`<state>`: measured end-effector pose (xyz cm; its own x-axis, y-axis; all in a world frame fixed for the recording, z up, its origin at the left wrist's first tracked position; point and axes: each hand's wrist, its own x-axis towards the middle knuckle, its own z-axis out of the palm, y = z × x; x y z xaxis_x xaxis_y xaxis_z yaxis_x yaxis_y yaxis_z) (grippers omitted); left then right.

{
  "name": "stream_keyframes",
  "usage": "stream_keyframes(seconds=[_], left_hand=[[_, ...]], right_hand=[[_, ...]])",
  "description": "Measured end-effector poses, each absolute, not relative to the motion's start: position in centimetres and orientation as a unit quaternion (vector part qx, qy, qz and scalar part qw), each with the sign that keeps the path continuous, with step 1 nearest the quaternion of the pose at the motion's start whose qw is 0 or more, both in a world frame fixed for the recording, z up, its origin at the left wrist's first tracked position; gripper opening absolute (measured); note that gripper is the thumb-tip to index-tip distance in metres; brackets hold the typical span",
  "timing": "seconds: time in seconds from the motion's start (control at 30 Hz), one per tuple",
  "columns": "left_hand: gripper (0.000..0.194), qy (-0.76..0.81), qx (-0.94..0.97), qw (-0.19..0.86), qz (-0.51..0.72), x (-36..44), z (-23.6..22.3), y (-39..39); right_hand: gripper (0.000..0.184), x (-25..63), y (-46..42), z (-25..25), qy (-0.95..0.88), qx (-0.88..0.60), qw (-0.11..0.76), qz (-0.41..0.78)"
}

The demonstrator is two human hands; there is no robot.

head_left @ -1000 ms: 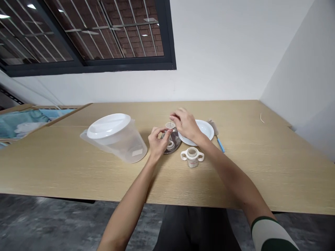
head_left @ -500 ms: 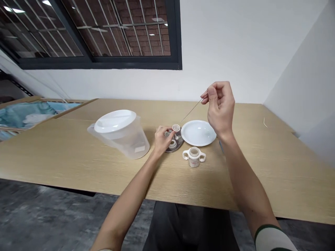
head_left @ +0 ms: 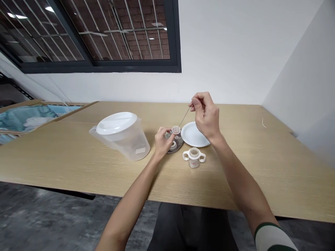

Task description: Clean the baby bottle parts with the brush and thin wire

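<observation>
My left hand point(head_left: 163, 140) pinches a small round white cap point(head_left: 176, 130) between thumb and fingers, its face tilted toward me. It is held over a round metal tray point(head_left: 178, 147), where a white ring point(head_left: 173, 145) and other small parts lie. My right hand point(head_left: 205, 113) is raised higher, its fingers closed on a thin wire-like stick point(head_left: 184, 118). The stick slants down to the left, its lower end at the cap; I cannot tell whether it goes inside. A small two-handled cup point(head_left: 194, 158) stands lidless in front of the white dish point(head_left: 192, 134).
A translucent pitcher point(head_left: 128, 141) with a white lid stands left of the tray. A small bent white piece point(head_left: 263, 123) lies at the far right of the wooden table point(head_left: 104, 174). A crib-like box point(head_left: 28, 116) with blue cloth adjoins the left. A wall and barred window rise behind.
My right hand has moved left and down with the stick, bringing its tip to the cap. The left hand still holds the cap in nearly the same place. The right arm now covers part of the dish.
</observation>
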<state>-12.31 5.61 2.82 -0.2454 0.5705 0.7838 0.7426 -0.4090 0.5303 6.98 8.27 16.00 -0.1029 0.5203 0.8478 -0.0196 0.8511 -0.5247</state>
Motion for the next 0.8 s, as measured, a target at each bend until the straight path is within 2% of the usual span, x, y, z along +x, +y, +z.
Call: stream_keyframes(seconds=[0.17,0.53,0.8], left_hand=[[0.007,-0.526,-0.626,0.081,-0.570,-12.1,3.1,5.4],[0.008,-0.544,-0.597,0.069,-0.586,-12.1,3.0,5.5],[0.013,-0.539,-0.565,0.063,-0.622,-12.1,4.0,5.3]], right_hand=[[0.026,6.8,8.2,15.7,-0.718,-0.180,0.649,0.179],[0.016,3.0,9.1,12.5,-0.811,-0.172,0.535,0.163],[0.015,2.2,9.6,10.5,-0.832,-0.195,0.493,0.165]])
